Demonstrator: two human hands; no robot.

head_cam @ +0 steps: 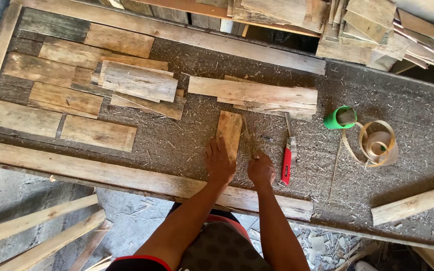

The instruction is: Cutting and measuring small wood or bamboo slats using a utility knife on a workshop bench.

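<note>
a view from above looked down on a rough workbench (pixel 388 100) strewn with sawdust and wood fibres. two bare arms reached up from the bottom of the frame. the left hand (pixel 219 163) lay flat, fingers together and stretched out, pressing on the near end of a short wooden board (pixel 229 131) that pointed away from the person. the right hand (pixel 260 169) was curled into a loose fist just beside the board's right edge, pinching a thin sliver of wood (pixel 247 136) that ran up and away from the knuckles; whether the sliver was attached to the board could not be told.

just to the right of the right hand, a red-handled knife (pixel 287 155) lay on the bench, blade pointing away. further right stood a green cup (pixel 341 118), and beside it a loose coil of thin wooden strip (pixel 377 143). beyond the short board, a few long planks (pixel 254 95) lay overlapped across the bench. to the left, many weathered boards (pixel 66 98) sat side by side in a rough patchwork. more planks were stacked in a pile (pixel 362 27) at the top right. a long wooden rail (pixel 126 178) ran along the bench's near edge.
</note>
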